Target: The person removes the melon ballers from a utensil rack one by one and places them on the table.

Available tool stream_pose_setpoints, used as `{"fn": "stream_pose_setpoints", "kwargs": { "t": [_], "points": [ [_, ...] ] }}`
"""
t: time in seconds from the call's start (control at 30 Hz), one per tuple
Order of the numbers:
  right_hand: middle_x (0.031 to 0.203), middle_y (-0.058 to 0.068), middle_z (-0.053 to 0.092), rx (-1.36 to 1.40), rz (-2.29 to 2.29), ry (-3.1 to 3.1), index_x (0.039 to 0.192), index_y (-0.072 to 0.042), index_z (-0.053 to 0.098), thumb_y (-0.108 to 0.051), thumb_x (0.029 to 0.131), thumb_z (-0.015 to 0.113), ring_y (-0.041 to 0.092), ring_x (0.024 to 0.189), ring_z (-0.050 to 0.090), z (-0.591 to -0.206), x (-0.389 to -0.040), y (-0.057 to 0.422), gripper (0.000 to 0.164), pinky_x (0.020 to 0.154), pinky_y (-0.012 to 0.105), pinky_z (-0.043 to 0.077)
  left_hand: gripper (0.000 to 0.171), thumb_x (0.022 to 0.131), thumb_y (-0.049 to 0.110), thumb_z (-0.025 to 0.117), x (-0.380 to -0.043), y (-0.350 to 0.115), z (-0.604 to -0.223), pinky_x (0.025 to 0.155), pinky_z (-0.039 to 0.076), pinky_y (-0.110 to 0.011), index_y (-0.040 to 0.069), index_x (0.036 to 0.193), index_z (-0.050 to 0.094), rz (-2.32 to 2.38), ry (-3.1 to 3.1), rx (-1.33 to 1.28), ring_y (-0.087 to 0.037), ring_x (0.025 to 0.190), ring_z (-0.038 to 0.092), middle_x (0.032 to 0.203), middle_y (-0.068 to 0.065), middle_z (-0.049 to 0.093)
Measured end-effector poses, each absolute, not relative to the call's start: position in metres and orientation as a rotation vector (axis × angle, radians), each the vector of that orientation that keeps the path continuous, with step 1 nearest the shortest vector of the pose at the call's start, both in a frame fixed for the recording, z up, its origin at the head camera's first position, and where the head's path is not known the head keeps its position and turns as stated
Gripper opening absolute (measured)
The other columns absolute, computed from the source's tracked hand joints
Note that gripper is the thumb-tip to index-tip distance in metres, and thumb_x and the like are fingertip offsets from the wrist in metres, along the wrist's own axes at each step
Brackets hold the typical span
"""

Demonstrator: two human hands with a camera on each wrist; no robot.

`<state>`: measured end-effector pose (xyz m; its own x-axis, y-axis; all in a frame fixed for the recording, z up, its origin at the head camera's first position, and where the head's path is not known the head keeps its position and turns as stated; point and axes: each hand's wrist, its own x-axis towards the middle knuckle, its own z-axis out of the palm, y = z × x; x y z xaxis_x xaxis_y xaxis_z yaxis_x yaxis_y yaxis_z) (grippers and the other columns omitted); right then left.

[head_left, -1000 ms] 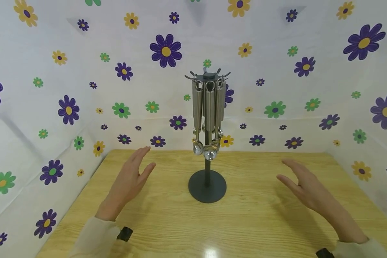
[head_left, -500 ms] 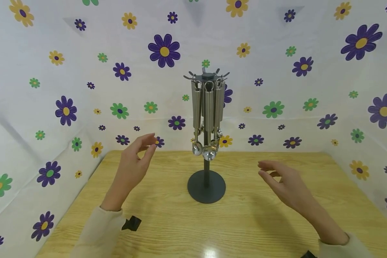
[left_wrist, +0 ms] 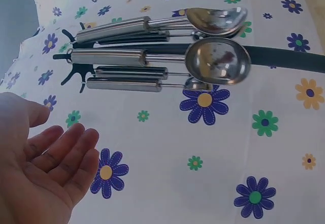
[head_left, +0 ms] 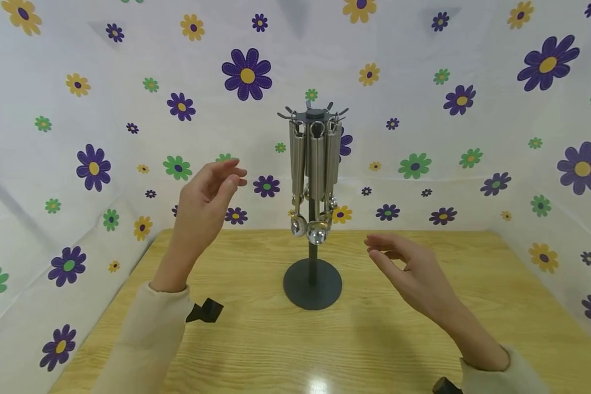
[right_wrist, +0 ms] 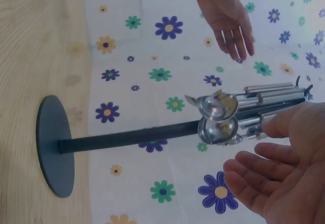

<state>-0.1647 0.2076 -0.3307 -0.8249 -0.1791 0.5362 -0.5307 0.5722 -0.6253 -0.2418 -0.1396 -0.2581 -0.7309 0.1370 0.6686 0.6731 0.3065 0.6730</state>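
Fingers (left_wrist: 78,155) loosely parted, left hand (head_left: 204,194) and right hand (head_left: 413,268) flank silver metal utensils (head_left: 317,164) hung on a round-based black stand (head_left: 297,285).

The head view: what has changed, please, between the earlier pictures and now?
The left hand rose and moved slightly inward; the right hand moved inward, toward the black stand. Neither has taken hold of anything. The stand and its hanging utensils stayed as they were.
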Motion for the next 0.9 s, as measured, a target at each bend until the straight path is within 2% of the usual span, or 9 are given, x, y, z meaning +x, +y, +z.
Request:
{"fn": "stream_pose_setpoints", "kwargs": {
  "t": [0.23,0.47,0.7,0.9],
  "points": [
    [0.116,0.004,0.074,0.610,1.206,-2.351,0.129,-0.004,0.069,-0.006,0.102,0.066,0.016,0.101,0.071,-0.318,-0.163,0.186,0.027,0.076,0.018,0.054,0.032,0.109,0.011,0.053,-0.246,-0.125,-0.229,0.102,0.052,-0.027,0.000,0.139,0.058,-1.460,-2.072,-0.731,-0.016,0.109,0.068,0.123,-0.011,0.070],
    [0.117,0.004,0.073,0.668,1.286,-2.327,0.129,-0.002,0.067,-0.004,0.101,0.067,0.015,0.104,0.071,-0.309,-0.166,0.167,0.028,0.086,0.022,0.057,0.033,0.109,0.013,0.055,-0.255,-0.110,-0.209,0.099,0.053,-0.029,0.000,0.139,0.058,-1.499,-2.059,-0.792,-0.015,0.106,0.069,0.122,-0.010,0.070],
    [0.118,0.011,0.072,0.733,1.365,-2.268,0.131,0.001,0.065,-0.001,0.100,0.066,0.018,0.104,0.070,-0.298,-0.171,0.145,0.031,0.092,0.031,0.058,0.035,0.109,0.015,0.056,-0.262,-0.093,-0.191,0.100,0.053,-0.029,0.000,0.140,0.058,-1.514,-2.081,-0.796,-0.019,0.107,0.069,0.125,-0.013,0.070],
    [0.123,0.013,0.071,0.734,1.416,-2.238,0.134,0.003,0.063,-0.001,0.101,0.064,0.019,0.109,0.069,-0.294,-0.176,0.131,0.033,0.098,0.032,0.055,0.033,0.108,0.015,0.056,-0.269,-0.083,-0.180,0.099,0.054,-0.030,0.000,0.138,0.061,-1.559,-2.079,-0.801,-0.020,0.102,0.070,0.122,-0.014,0.070]
  ]
}}
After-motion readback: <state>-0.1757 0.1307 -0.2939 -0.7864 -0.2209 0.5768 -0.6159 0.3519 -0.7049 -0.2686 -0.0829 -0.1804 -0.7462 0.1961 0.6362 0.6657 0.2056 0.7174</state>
